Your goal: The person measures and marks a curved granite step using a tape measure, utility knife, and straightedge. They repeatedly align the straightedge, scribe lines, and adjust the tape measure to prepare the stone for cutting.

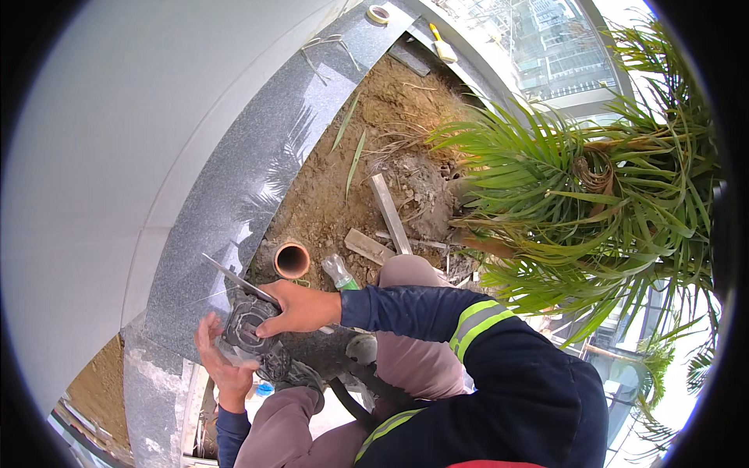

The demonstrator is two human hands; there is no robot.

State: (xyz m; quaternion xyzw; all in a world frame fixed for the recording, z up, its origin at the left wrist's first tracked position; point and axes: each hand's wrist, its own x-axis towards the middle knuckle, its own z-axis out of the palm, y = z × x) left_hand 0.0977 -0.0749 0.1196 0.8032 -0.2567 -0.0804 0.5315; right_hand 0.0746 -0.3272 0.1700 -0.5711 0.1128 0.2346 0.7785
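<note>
A dark, dusty power tool (248, 326), which looks like an angle grinder, is in front of me over the granite ledge. A thin grey disc or blade (231, 274), seen edge-on, runs along its far side and passes under my fingers. My right hand (300, 306) is closed on the tool's head, thumb pressed on the dark round housing. On the other side, my left hand (226, 366) is held close to the tool with its fingers apart. Whether it touches the housing I cannot tell. The tool's lower body is partly hidden near my legs.
The speckled grey granite ledge (214, 207) curves along a white wall (86, 179). In the soil bed (312, 207) are an orange pipe (292, 260), a plastic bottle (339, 272) and wooden strips (389, 212). Palm fronds (593, 187) overhang the right. A tape roll (378, 14) and brush (443, 47) lie far off.
</note>
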